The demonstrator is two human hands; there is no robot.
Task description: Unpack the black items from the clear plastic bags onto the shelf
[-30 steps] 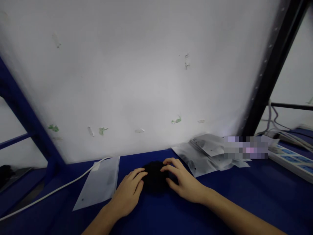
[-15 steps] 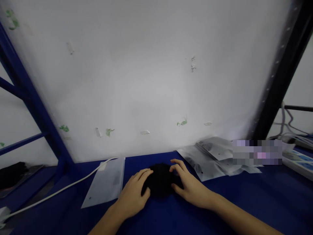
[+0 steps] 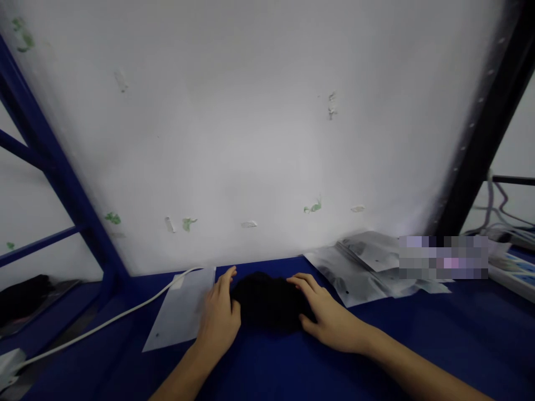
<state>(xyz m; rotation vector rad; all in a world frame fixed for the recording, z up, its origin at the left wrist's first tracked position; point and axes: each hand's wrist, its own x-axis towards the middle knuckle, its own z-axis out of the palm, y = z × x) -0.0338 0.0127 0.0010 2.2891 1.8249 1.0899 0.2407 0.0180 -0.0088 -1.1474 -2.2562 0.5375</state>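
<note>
Item: black bundle [image 3: 267,301], lower centre, my left hand [image 3: 219,320] and right hand [image 3: 328,317] flat against its sides, unclenched; press evenly inward.

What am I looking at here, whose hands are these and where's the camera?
The camera sits on a person's head, looking forward and down, so the two bare arms reaching in from below are that person's own. The left hand and right hand press on either side of a black bundle, maybe cloth, on a blue tabletop. Beside the left hand lies a frosted plastic bag; a pile of similar bags lies further right. A white cable runs off left. Behind stands a white board.
</note>
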